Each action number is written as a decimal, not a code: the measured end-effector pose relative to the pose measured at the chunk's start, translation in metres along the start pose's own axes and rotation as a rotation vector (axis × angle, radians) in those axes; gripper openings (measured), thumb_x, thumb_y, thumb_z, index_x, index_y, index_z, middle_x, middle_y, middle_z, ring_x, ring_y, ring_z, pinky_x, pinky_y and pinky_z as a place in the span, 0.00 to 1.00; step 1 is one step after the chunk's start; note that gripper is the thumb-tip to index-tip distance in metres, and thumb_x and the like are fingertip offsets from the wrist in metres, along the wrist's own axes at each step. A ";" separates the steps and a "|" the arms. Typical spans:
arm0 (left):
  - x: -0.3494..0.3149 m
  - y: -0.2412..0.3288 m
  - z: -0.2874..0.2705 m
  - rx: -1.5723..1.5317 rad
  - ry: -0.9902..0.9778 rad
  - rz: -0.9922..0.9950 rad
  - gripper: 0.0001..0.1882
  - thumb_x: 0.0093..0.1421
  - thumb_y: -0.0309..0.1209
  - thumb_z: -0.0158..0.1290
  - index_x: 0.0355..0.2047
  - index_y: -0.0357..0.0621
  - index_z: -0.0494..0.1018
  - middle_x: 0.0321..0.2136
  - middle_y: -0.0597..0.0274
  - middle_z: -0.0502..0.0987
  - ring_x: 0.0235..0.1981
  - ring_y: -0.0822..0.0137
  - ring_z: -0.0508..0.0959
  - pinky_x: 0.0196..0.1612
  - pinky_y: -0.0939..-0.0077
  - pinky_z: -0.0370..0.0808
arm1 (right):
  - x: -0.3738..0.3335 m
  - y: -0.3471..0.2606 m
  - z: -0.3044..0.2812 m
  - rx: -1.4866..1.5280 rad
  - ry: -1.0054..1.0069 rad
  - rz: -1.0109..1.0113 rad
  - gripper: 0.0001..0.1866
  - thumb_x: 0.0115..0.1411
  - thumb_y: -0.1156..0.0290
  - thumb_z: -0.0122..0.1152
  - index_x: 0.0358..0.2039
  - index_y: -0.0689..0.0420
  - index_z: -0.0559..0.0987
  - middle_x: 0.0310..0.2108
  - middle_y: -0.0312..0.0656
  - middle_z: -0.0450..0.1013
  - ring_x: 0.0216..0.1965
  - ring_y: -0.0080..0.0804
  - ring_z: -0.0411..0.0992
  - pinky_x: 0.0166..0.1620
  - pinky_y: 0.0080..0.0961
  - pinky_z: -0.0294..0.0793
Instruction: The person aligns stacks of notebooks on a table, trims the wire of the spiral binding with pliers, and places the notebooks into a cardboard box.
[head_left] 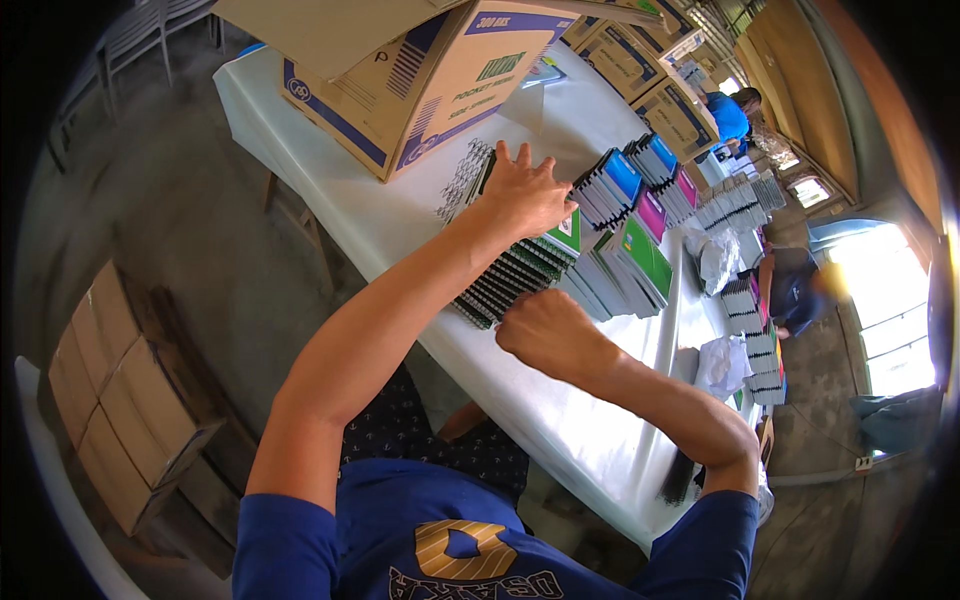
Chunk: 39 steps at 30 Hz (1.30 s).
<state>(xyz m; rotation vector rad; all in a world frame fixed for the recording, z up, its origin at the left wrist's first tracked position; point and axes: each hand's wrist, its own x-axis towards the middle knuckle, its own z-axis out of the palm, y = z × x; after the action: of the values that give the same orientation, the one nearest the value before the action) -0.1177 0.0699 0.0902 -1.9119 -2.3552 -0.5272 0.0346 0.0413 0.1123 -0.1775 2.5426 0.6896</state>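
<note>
A row of spiral-bound notebooks [520,268], mostly green-covered, stands on edge on the white-covered table [400,215]. My left hand [522,190] lies flat on the far end of this row, fingers spread. My right hand [545,330] is closed in a fist at the near end of the row, pressing against the spirals. More notebooks with blue [615,180], pink [652,212] and green [640,262] covers stand in rows just to the right.
A large open cardboard box [430,80] sits on the table beyond my left hand. More boxes [650,70] and notebook stacks [745,200] run along the table. Boxes [120,400] stand on the floor at left. Other people [730,115] work farther along.
</note>
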 end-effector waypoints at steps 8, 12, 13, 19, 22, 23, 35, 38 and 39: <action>0.000 0.001 0.000 0.027 -0.021 0.002 0.25 0.68 0.52 0.34 0.58 0.62 0.71 0.60 0.55 0.66 0.64 0.43 0.60 0.62 0.33 0.51 | -0.049 0.040 -0.008 -0.108 0.442 -0.027 0.12 0.48 0.71 0.63 0.35 0.55 0.78 0.36 0.33 0.71 0.43 0.28 0.69 0.51 0.31 0.69; -0.002 -0.002 0.004 0.004 0.030 0.000 0.24 0.68 0.51 0.34 0.58 0.62 0.70 0.60 0.55 0.66 0.63 0.43 0.60 0.61 0.32 0.51 | -0.042 0.040 0.008 -0.195 0.533 -0.225 0.13 0.47 0.70 0.62 0.36 0.55 0.78 0.35 0.35 0.70 0.42 0.28 0.68 0.51 0.31 0.68; -0.001 -0.002 0.004 0.006 0.030 0.001 0.24 0.68 0.51 0.34 0.58 0.62 0.70 0.59 0.55 0.66 0.63 0.43 0.60 0.61 0.32 0.51 | -0.041 0.039 0.010 -0.236 0.508 -0.220 0.13 0.48 0.70 0.61 0.36 0.55 0.79 0.35 0.35 0.70 0.41 0.28 0.68 0.50 0.31 0.69; -0.001 0.002 0.001 0.016 0.006 0.006 0.24 0.68 0.51 0.34 0.58 0.61 0.71 0.59 0.54 0.66 0.63 0.43 0.60 0.62 0.32 0.51 | -0.041 0.036 0.029 -0.200 0.504 -0.187 0.12 0.51 0.67 0.60 0.36 0.57 0.79 0.35 0.36 0.72 0.40 0.29 0.70 0.46 0.28 0.71; -0.001 -0.005 0.002 0.003 0.006 -0.001 0.24 0.68 0.51 0.34 0.57 0.61 0.71 0.59 0.54 0.66 0.63 0.43 0.60 0.62 0.32 0.51 | -0.037 0.001 0.030 -0.003 0.042 0.189 0.10 0.51 0.68 0.60 0.32 0.60 0.78 0.33 0.42 0.74 0.37 0.30 0.72 0.38 0.27 0.72; -0.001 -0.005 0.002 -0.016 0.011 -0.001 0.25 0.68 0.51 0.34 0.58 0.61 0.70 0.60 0.54 0.66 0.63 0.42 0.60 0.61 0.32 0.51 | -0.034 -0.006 0.033 -0.004 -0.003 0.219 0.11 0.52 0.66 0.59 0.31 0.61 0.79 0.32 0.46 0.75 0.34 0.32 0.74 0.33 0.27 0.72; -0.001 -0.002 0.001 0.007 -0.003 0.007 0.25 0.68 0.52 0.34 0.58 0.61 0.70 0.60 0.54 0.65 0.63 0.42 0.60 0.61 0.32 0.51 | -0.051 0.037 0.020 -0.298 0.490 -0.111 0.12 0.51 0.69 0.61 0.38 0.53 0.78 0.36 0.33 0.71 0.43 0.25 0.68 0.52 0.31 0.66; 0.001 0.002 0.001 0.007 -0.006 0.012 0.25 0.68 0.52 0.35 0.58 0.61 0.70 0.60 0.54 0.65 0.63 0.43 0.61 0.61 0.32 0.52 | -0.052 0.032 0.030 -0.262 0.471 -0.065 0.12 0.50 0.69 0.61 0.37 0.54 0.78 0.34 0.34 0.72 0.41 0.27 0.70 0.48 0.28 0.68; 0.000 0.001 0.002 0.010 -0.007 0.010 0.25 0.68 0.52 0.35 0.58 0.61 0.70 0.60 0.54 0.65 0.63 0.43 0.61 0.61 0.32 0.52 | -0.052 0.026 0.030 -0.232 0.445 -0.035 0.12 0.50 0.70 0.60 0.36 0.55 0.78 0.34 0.34 0.72 0.42 0.27 0.70 0.47 0.27 0.68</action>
<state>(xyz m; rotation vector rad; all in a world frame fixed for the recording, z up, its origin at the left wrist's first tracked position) -0.1167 0.0708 0.0888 -1.9237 -2.3465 -0.5081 0.0865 0.0788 0.1267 -0.5038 2.8582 1.0267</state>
